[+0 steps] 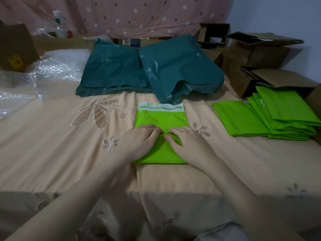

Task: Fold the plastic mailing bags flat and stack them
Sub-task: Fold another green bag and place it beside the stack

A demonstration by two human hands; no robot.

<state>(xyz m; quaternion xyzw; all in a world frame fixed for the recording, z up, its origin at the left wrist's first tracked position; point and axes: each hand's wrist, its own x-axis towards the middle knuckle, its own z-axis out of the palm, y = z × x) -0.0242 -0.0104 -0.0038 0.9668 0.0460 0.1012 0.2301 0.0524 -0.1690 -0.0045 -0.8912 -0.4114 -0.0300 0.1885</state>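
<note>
A bright green mailing bag [161, 119] lies on the peach bedsheet in the middle, its pale adhesive flap at the far end. My left hand [139, 140] and my right hand [187, 145] both press flat on its near half, fingers spread and fingertips almost touching. To the right sits a stack of folded green bags [278, 119], fanned slightly. Behind the green bag lie two large dark teal mailing bags [147, 70], side by side and rumpled.
Bubble wrap [52, 66] is heaped at the far left beside a brown cardboard box [15, 46]. Several open cardboard boxes [251, 54] crowd the far right corner. A pink dotted curtain [139, 13] hangs behind. The bedsheet [52, 145] has embroidered flowers.
</note>
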